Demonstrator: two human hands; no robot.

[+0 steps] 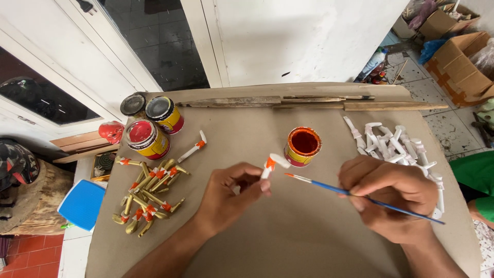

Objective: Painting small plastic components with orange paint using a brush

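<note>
My left hand pinches a small white toy-like piece with an orange-painted band, held above the brown table. A thin blue-handled brush with an orange tip is gripped by my right hand, its tip pointing left toward the piece, a short gap apart. Just behind the piece stands a small open tin of orange paint.
A heap of unpainted white pieces lies at the right. Several gold pieces with orange bands lie at the left, one white-and-orange piece near them. Paint cans stand at the back left, wooden slats along the far edge.
</note>
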